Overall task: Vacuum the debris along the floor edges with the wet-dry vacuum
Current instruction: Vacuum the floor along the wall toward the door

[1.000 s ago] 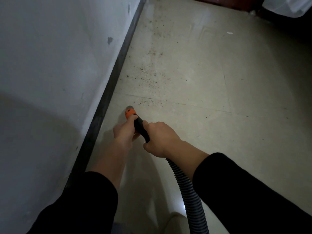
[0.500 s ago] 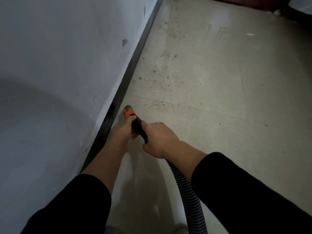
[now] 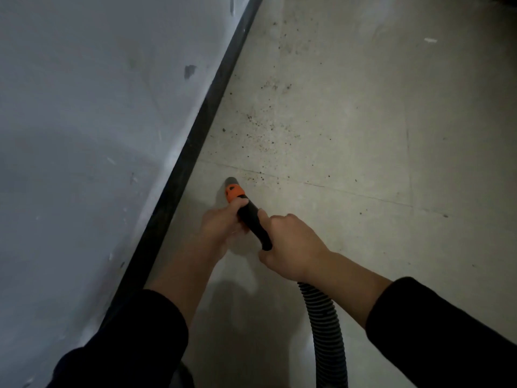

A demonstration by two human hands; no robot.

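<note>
The vacuum nozzle (image 3: 233, 189), grey-tipped with an orange collar on a black tube, points at the floor beside the black baseboard (image 3: 195, 141). My left hand (image 3: 221, 225) grips the tube just behind the orange collar. My right hand (image 3: 291, 245) grips the tube's rear end, where the ribbed grey hose (image 3: 324, 326) begins and runs down out of view. Dark debris specks (image 3: 260, 133) are scattered on the pale floor ahead of the nozzle, spreading up along the wall edge.
A grey-white wall (image 3: 98, 121) with scuff marks fills the left side. The concrete-coloured floor (image 3: 391, 135) stretches to the right, with a thin seam crossing just past the nozzle. A small white scrap (image 3: 430, 40) lies far up right.
The nozzle has shifted a little away from the baseboard and forward toward the floor seam and its specks. Both hands keep their grip.
</note>
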